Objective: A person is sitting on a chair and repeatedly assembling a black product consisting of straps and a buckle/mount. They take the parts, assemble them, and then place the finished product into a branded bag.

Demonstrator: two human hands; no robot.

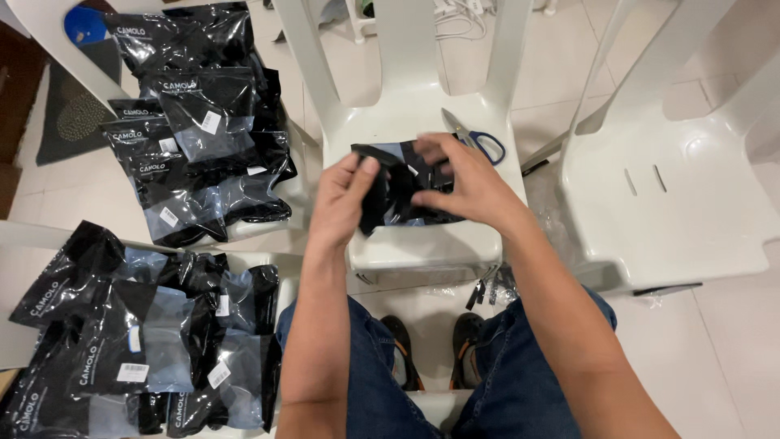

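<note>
While the scissors (479, 142) lie within reach on the chair (422, 244), both hands, left (341, 195) and right (467, 183), pinch a black bag (398, 195) over its seat, finished packs (203, 122) stacked aside.

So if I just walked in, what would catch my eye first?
Probably the two hands, left hand and right hand, gripping a black plastic packet over the middle white chair. Next, the heaps of shiny black packets stacked at left, and blue-handled scissors on the chair seat.
</note>
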